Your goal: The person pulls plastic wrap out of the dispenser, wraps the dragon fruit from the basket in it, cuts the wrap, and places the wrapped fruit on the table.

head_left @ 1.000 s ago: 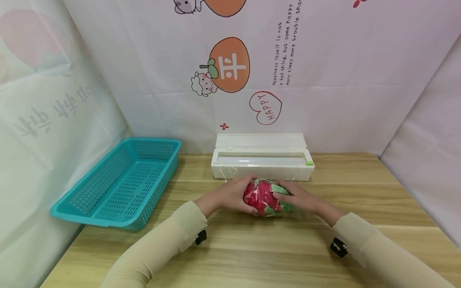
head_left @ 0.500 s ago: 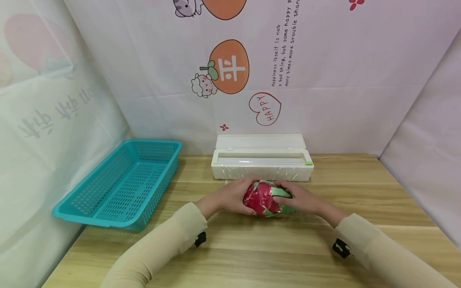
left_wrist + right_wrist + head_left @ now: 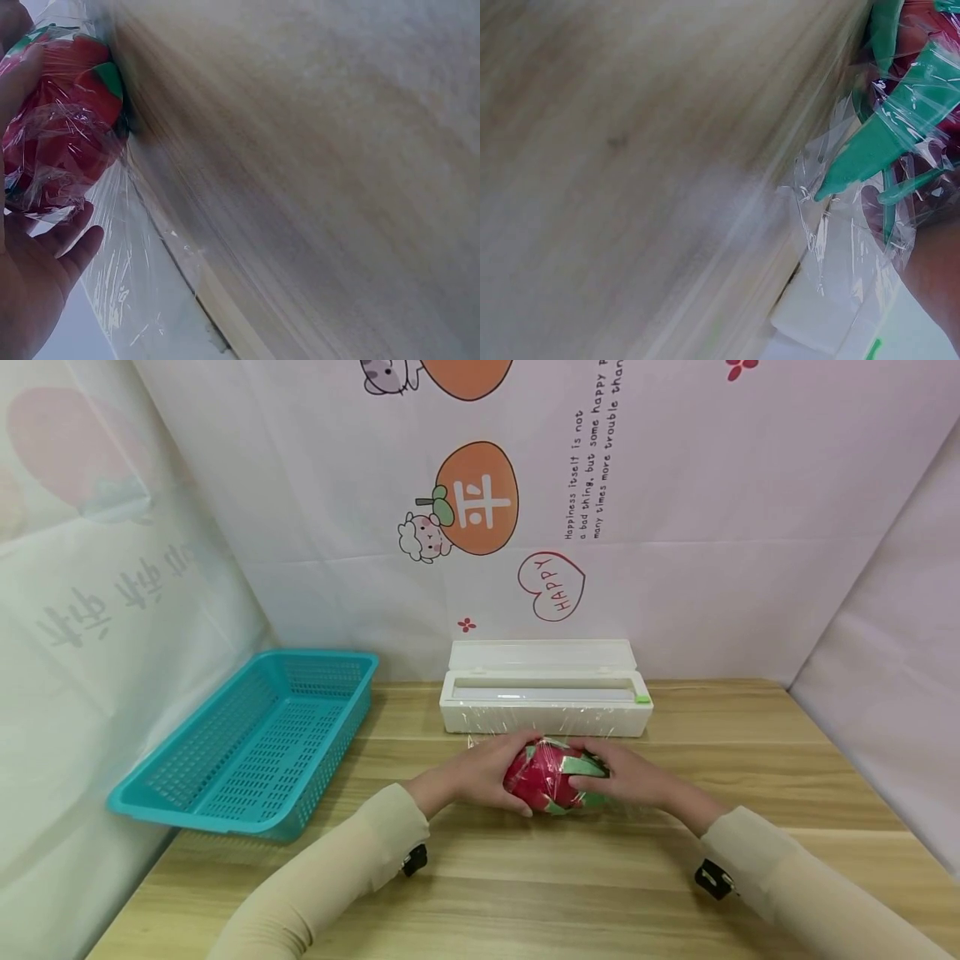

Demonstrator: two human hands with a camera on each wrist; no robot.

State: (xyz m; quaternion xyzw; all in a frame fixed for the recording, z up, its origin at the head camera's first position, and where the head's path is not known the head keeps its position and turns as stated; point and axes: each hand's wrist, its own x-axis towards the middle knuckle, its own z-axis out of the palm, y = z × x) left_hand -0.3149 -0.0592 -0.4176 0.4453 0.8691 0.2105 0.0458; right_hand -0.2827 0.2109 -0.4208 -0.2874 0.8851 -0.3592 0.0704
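A red dragon fruit (image 3: 543, 774) with green scales sits on the table in front of the person, wrapped in clear cling film (image 3: 64, 120). The left hand (image 3: 487, 772) grips its left end, thumb on the near side and fingers toward the back. At the leafy end, the right hand (image 3: 633, 772) holds the fruit with its thumb across the green scales (image 3: 892, 142). Behind the fruit stands a white cling film dispenser (image 3: 547, 718), its lid raised and a roll inside. Film stretches from the box to the fruit. In the right wrist view, most of the right hand is out of frame.
To the left stands a turquoise plastic basket (image 3: 330, 760) with perforated walls, nothing in it. A green slider (image 3: 642, 699) sits at the dispenser's right end. Printed white cloth (image 3: 675, 593) hangs behind and on both sides of the wooden table (image 3: 540, 893).
The dragon fruit has turned slightly between the hands, and its green scales lie differently. Both hands keep hold of it in nearly the same place. The view has shifted a little.
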